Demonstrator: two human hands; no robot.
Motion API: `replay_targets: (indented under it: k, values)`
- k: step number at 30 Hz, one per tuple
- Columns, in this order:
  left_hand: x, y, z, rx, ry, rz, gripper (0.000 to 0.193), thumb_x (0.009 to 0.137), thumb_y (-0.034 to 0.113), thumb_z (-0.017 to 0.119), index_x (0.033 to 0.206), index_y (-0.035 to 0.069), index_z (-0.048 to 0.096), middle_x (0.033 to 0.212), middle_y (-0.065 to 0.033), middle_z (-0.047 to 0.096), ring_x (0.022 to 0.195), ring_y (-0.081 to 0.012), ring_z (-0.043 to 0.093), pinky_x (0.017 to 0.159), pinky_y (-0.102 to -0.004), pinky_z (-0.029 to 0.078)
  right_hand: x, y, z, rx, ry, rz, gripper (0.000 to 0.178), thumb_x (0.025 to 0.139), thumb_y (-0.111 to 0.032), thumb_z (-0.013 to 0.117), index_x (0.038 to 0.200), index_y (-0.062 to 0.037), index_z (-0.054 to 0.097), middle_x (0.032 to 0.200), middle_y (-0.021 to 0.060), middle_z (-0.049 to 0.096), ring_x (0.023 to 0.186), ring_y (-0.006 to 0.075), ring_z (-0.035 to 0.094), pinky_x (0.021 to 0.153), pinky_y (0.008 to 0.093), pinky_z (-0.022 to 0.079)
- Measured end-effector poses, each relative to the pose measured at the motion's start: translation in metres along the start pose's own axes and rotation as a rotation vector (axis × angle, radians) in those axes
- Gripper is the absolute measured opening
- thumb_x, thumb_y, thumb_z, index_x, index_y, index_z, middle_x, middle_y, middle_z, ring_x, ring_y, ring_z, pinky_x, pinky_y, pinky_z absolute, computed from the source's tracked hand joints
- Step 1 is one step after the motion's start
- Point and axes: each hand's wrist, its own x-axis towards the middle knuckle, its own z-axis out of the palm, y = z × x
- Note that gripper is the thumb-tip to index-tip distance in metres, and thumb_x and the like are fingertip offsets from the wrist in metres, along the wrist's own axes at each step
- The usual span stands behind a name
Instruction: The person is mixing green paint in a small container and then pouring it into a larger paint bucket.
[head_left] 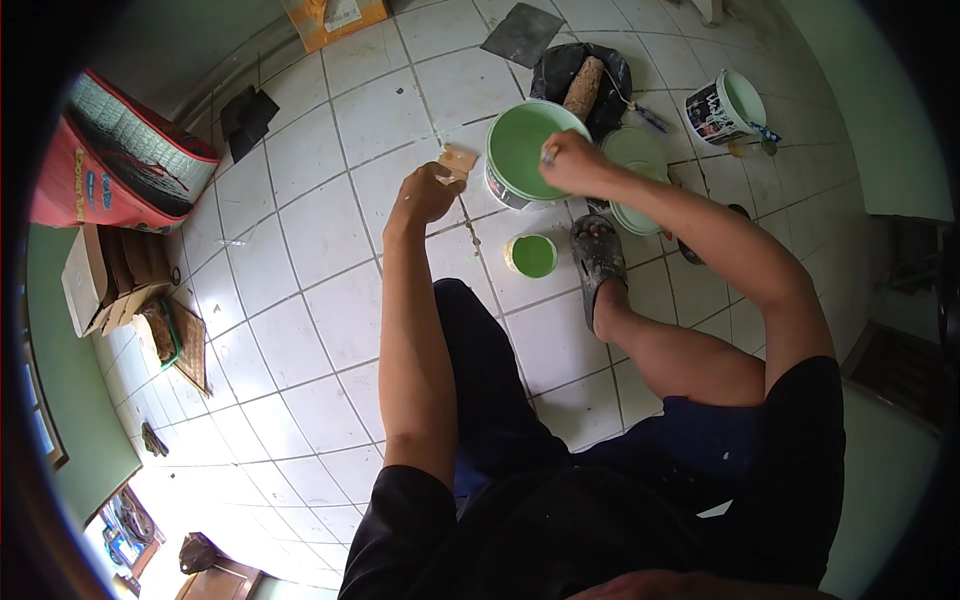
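Item: bucket of green paint [522,150] on the tiled floor [320,290], right hand [572,163] over its rim with fingers clamped on a thin tool, seemingly for stirring; left hand [425,195] fingers pinched on a tan scrap [459,161] just beside the bucket; small green-filled lid [532,256] nearby.

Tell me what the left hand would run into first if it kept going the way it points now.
The left hand points up the picture and slightly right, holding a small tan piece. Straight on, it would probably meet the side of the green paint bucket first, though depth is unclear.
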Motion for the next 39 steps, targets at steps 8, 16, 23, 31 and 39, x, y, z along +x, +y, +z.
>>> replay_targets:
  k: [8, 16, 23, 31, 39]
  values:
    - [0.005, 0.0, 0.013, -0.008, 0.011, 0.116, 0.048, 0.081, 0.034, 0.073, 0.115, 0.001, 0.066, 0.105, -0.0212, 0.07, 0.098, -0.0307, 0.067, 0.085, -0.0397, 0.052, 0.044, -0.002, 0.009, 0.376, 0.268, -0.036, 0.017, 0.083, -0.02, 0.069, 0.082, -0.0023, 0.067, 0.077, 0.0181, 0.068, 0.077, 0.0344, 0.068, 0.071, 0.0415, 0.055]
    - [0.015, -0.004, 0.022, -0.075, -0.046, 0.121, 0.049, 0.084, 0.031, 0.073, 0.118, -0.002, 0.063, 0.091, -0.0149, 0.072, 0.073, -0.0209, 0.066, 0.069, -0.0359, 0.052, -0.005, 0.006, 0.002, 0.048, 0.115, -0.026, 0.011, 0.078, -0.012, 0.063, 0.078, -0.0021, 0.067, 0.077, 0.0199, 0.068, 0.077, 0.0365, 0.068, 0.073, 0.0431, 0.055]
    - [0.027, -0.005, 0.027, -0.033, -0.046, 0.151, 0.046, 0.085, 0.03, 0.073, 0.117, -0.001, 0.063, 0.089, -0.0144, 0.071, 0.071, -0.0188, 0.065, 0.067, -0.0342, 0.051, 0.033, -0.014, 0.002, 0.416, 0.019, 0.08, 0.015, 0.077, -0.014, 0.063, 0.071, -0.0006, 0.062, 0.074, 0.0206, 0.066, 0.07, 0.0348, 0.067, 0.067, 0.0428, 0.053]
    - [0.02, -0.01, 0.022, -0.054, -0.045, 0.118, 0.047, 0.085, 0.029, 0.073, 0.119, -0.001, 0.063, 0.087, -0.014, 0.072, 0.069, -0.0182, 0.065, 0.065, -0.033, 0.05, -0.001, 0.011, -0.008, 0.067, 0.208, -0.011, 0.008, 0.073, -0.003, 0.058, 0.071, -0.0023, 0.066, 0.075, 0.0212, 0.067, 0.074, 0.0373, 0.067, 0.071, 0.043, 0.057]
    - [0.023, 0.005, 0.038, 0.113, 0.055, 0.159, 0.046, 0.081, 0.032, 0.074, 0.114, 0.001, 0.066, 0.099, -0.0213, 0.072, 0.092, -0.0309, 0.07, 0.082, -0.0385, 0.054, 0.023, -0.027, 0.02, 0.31, 0.13, -0.002, 0.007, 0.073, -0.01, 0.066, 0.071, -0.0033, 0.065, 0.074, 0.018, 0.067, 0.073, 0.0348, 0.066, 0.072, 0.0411, 0.054]
